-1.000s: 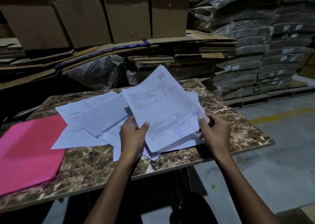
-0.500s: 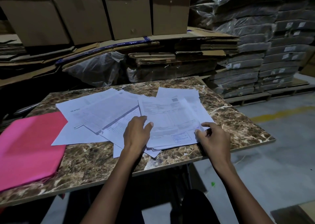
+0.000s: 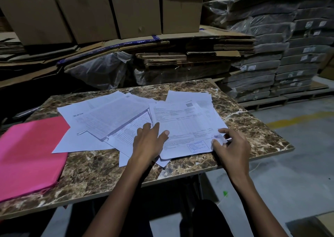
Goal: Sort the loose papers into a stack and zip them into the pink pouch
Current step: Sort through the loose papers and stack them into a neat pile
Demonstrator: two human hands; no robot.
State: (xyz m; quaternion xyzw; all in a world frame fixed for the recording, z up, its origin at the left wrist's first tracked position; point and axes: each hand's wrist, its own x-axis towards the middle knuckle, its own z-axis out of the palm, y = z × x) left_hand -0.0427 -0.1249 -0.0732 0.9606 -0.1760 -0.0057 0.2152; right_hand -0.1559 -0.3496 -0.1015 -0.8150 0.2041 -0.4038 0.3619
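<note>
On the far left of the table (image 3: 94,171), a pink pouch (image 3: 30,157), lying flat, one end past the picture's edge. Just right of it, loose white papers (image 3: 101,121) spread in a messy fan, one corner right at the pouch's edge. All printed, all flat on the brown marble top.

Next, the left hand (image 3: 147,143), palm down on the papers. Fingers (image 3: 144,128) nearly straight and loose, thumb out to the right, pressing on the sheets and gripping nothing.

Under the thumb and on to the right, a top sheet (image 3: 182,126) with a table of lines and a blue stamp near its low right corner. More sheets under it, edges poking out at the top and bottom, not yet lined up into a neat stack.

Then the right hand (image 3: 229,146), at the right edge of that top sheet. Fingers (image 3: 223,131) curled, thumb and first finger pinching the sheet's corner by the stamp. Corner lifted a little off the table.

Behind the table, on the left and middle, big brown boxes (image 3: 90,11) on top of flat cardboard (image 3: 180,54), with clear plastic (image 3: 101,68) stuffed below. Far right, tall piles of dark wrapped packs (image 3: 282,56) with small white labels, sitting on low pallets. Grey floor (image 3: 289,164) on the right with a yellow line (image 3: 296,119) across it. Down low at the right corner, a bit of another box (image 3: 318,226). Dim light all over.
</note>
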